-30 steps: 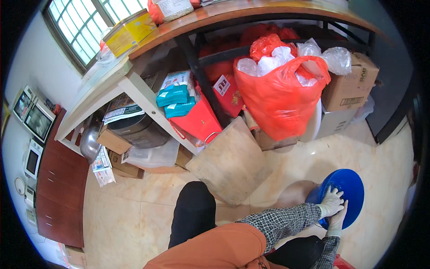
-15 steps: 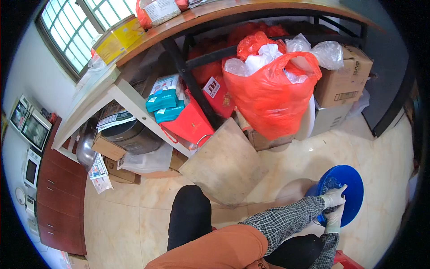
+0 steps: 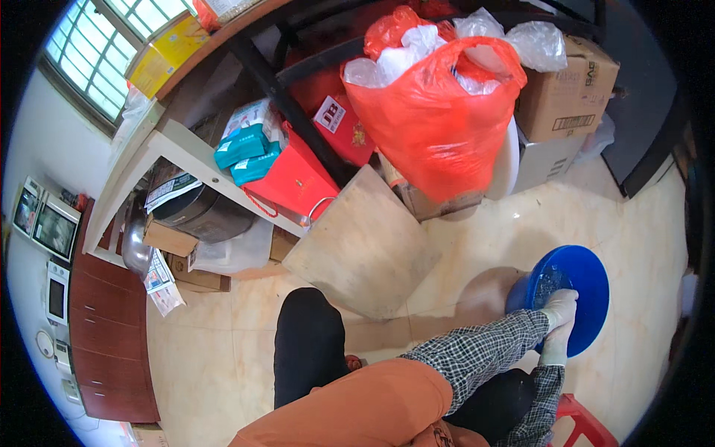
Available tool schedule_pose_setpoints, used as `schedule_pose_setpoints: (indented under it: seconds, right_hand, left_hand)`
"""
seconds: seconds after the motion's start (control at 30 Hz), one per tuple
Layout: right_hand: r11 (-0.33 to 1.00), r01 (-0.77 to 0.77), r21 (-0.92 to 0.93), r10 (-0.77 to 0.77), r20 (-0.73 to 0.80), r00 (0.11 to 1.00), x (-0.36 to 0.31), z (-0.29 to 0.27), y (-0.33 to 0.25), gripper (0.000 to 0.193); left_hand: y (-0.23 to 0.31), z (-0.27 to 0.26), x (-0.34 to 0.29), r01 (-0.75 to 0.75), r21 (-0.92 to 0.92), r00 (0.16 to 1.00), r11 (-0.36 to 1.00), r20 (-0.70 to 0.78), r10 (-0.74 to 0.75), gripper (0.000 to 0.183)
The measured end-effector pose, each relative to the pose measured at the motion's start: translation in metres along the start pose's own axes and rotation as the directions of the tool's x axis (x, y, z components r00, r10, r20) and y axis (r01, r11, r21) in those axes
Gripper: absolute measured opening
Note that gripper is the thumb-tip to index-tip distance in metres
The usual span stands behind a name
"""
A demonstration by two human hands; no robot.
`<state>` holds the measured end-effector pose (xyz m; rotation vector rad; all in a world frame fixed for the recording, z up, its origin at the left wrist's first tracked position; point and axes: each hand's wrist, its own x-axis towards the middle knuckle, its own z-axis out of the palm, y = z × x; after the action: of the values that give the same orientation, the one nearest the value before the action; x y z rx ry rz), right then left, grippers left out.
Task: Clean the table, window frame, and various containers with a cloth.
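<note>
A round blue basin [image 3: 592, 276] stands on the tiled floor at my right, with what looks like clear water in its left side. Both my hands, in whitish gloves, are together at its near part. My left hand [image 3: 561, 307] is closed, its fingers curled downward over my right hand. Just below it, my right hand [image 3: 555, 346] is closed too, at the basin's near rim. Whatever lies between the two hands is hidden by the gloves. My checked sleeves [image 3: 477, 354] reach over my dark-trousered knees toward the basin.
A square wooden board [image 3: 365, 246] leans before the shelves. Beyond it stand a bulging red plastic bag [image 3: 439, 127], a cardboard box [image 3: 570, 89] and a red gift bag [image 3: 298, 182] with teal packs. A red plastic stool [image 3: 581, 421] is at lower right.
The view has shifted, so the shelves sit higher. My left hand's fingers, earlier partly stretched over something dark, are now curled down, and the dark thing no longer shows.
</note>
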<state>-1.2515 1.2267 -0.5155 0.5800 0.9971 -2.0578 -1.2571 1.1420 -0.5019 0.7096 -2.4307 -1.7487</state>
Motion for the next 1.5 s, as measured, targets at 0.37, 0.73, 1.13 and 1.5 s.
schedule_pose_setpoints:
  seconds: [0.37,0.73,1.13,1.5]
  right_hand:
    - [0.989,0.104,-0.101,-0.101,0.035,0.994,0.006,0.019,0.005,0.051]
    - [0.801,0.475,-0.364,-0.416,0.231,0.879,-0.008,-0.003,-0.048,0.044]
    - [0.486,0.453,-0.747,0.016,0.526,0.850,-0.116,0.202,0.046,0.061]
    - [-0.304,0.943,0.136,-0.346,0.906,-0.242,-0.132,0.549,0.173,0.055]
  left_hand:
    - [-0.005,0.011,0.012,0.119,-0.046,0.991,0.992,-0.058,-0.122,0.026]
    - [0.010,-0.030,-0.014,0.420,-0.559,0.864,0.714,0.487,-0.127,0.053]
    - [-0.019,-0.265,-0.123,-0.193,-0.522,0.976,0.831,-0.019,0.215,0.042]
    - [-0.101,-0.383,-0.183,-0.372,-0.469,0.721,0.801,-0.690,-0.068,0.032]
